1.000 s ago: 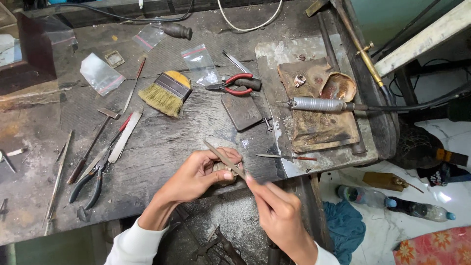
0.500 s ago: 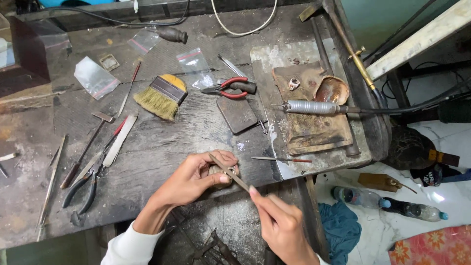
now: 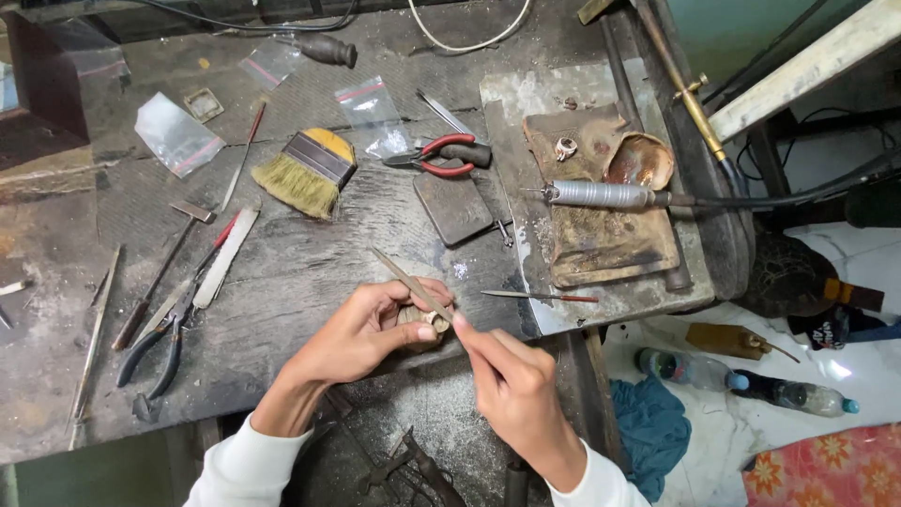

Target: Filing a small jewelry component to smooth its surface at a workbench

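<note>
The left hand [image 3: 375, 324] is closed around a small pale piece [image 3: 434, 322] and presses it against the front edge of the workbench [image 3: 310, 282]; what the piece is, I cannot tell, because the fingers cover most of it. The right hand [image 3: 511, 380] pinches the near end of a thin metal file [image 3: 413, 284] between thumb and first fingers, so its grip is narrow and tight on the tool. The file lies across the small piece and touches it. Its long axis runs diagonally: the held end is low and to the right, the free tip points up and to the left, away from the person, over the bench top.

Behind the hands, well apart, lie a flat brush [image 3: 305, 172] with pale bristles (bristles toward the left) and red-handled pliers [image 3: 441, 155]. To the right, a silver handpiece [image 3: 601, 194] rests on a brown worn pad [image 3: 601, 235], its tip pointing left. Dark pliers [image 3: 155, 347] lie near the left side.
</note>
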